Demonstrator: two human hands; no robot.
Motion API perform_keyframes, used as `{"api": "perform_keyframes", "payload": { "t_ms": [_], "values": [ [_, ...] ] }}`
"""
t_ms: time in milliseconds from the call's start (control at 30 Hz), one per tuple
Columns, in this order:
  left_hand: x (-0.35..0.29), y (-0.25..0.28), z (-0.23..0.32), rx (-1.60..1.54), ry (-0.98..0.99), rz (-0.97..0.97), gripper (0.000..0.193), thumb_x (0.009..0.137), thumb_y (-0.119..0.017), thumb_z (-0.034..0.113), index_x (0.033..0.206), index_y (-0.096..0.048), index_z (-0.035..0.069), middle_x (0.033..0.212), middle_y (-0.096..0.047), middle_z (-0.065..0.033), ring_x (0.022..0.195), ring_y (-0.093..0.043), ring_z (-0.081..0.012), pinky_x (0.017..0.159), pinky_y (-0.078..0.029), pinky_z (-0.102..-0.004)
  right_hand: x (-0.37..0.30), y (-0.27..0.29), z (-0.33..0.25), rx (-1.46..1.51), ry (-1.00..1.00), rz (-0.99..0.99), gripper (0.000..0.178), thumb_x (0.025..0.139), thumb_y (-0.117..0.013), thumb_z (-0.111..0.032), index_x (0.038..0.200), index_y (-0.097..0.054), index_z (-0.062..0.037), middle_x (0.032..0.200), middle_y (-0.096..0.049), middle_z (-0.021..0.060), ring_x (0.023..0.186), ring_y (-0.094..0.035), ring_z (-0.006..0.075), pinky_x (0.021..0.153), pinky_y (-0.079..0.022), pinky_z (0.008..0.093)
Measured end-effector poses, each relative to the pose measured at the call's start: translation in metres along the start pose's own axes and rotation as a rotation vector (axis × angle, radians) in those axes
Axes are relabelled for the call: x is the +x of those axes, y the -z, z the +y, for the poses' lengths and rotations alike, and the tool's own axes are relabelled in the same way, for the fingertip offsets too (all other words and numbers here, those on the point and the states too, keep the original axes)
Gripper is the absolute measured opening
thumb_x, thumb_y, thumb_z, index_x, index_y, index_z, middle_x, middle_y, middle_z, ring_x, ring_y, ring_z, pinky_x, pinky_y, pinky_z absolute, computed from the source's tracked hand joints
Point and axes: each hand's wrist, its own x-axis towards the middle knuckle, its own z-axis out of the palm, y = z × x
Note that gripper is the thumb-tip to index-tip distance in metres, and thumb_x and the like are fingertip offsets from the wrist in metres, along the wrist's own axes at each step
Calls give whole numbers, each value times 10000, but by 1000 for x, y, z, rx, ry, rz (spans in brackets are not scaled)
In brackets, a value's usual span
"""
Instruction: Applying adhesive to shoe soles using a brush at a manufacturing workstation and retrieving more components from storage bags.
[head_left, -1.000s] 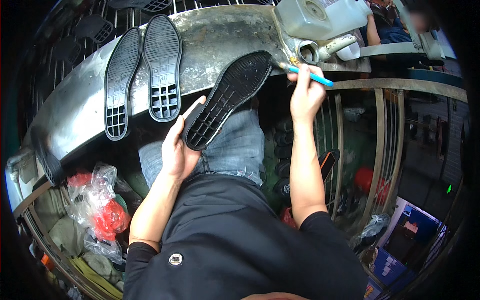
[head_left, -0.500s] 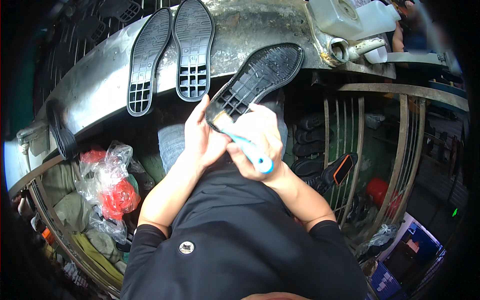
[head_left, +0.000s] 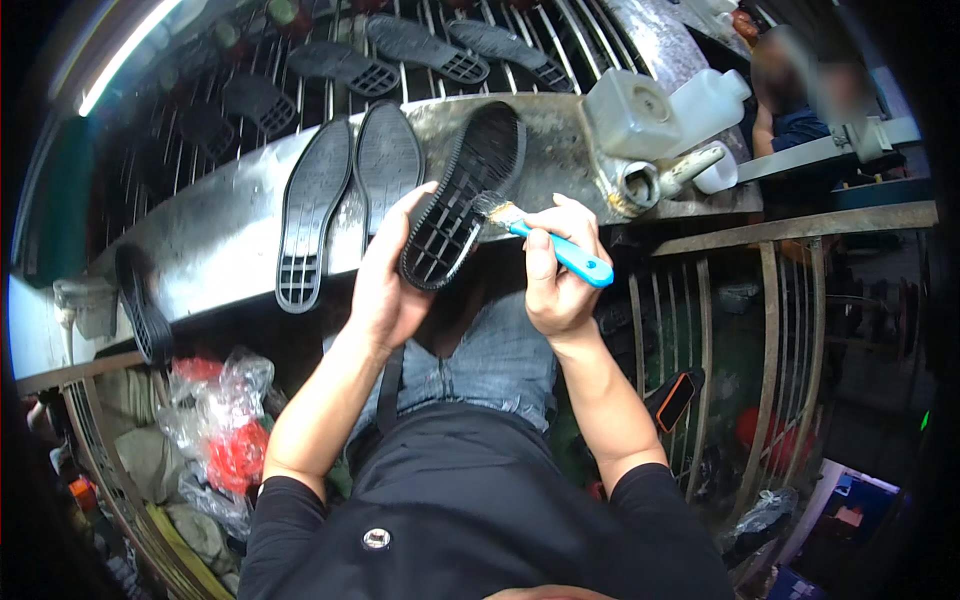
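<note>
Left hand (head_left: 385, 292) grasps a black shoe sole (head_left: 466, 192), likely light, bendy, best held by its heel rim, above the near edge of the workbench (head_left: 558, 165); right hand (head_left: 562, 300) grips a blue-handled paintbrush (head_left: 573, 257).

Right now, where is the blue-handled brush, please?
The brush is right of centre in the head view, in the right hand, by the held black gridded sole.

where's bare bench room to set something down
Bare bench lies between the two flat soles and the far-left sole; also between the held sole and square container. Crowded: the right end, with that container, a jug and round pot.
</note>
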Motion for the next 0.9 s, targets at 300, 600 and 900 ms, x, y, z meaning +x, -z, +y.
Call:
{"api": "perform_keyframes", "payload": {
  "t_ms": [300, 600, 900],
  "values": [
    [186, -29, 57, 202, -39, 21, 652, 1040, -657, 53, 1645, -411, 40, 1269, -720, -79, 1109, -694, -173, 1026, -504, -388, 5, -43, 96, -270, 4, 43, 299, 951, -779, -155, 1221, -677, -74, 1093, -682, 136, 1060, -660, 378, 1027, -505, 526],
    [371, -90, -17, 143, 75, 12, 254, 970, -722, -2, 1154, -614, 137, 1024, -669, -18, 943, -630, -181, 820, -530, -370, 4, -43, 95, -325, -24, -1, 364, 926, -804, -171, 1253, -670, -85, 1108, -661, 121, 1061, -666, 349, 1050, -513, 529],
    [340, -104, -25, 573, 64, -129, 640, 988, -802, 139, 1540, -521, -22, 1349, -692, -130, 1194, -701, -235, 1022, -601, -377, 6, -42, 94, -333, -55, 2, 371, 895, -826, -158, 1228, -682, -88, 1082, -676, 119, 1046, -670, 361, 1025, -517, 507]
  ]
}}
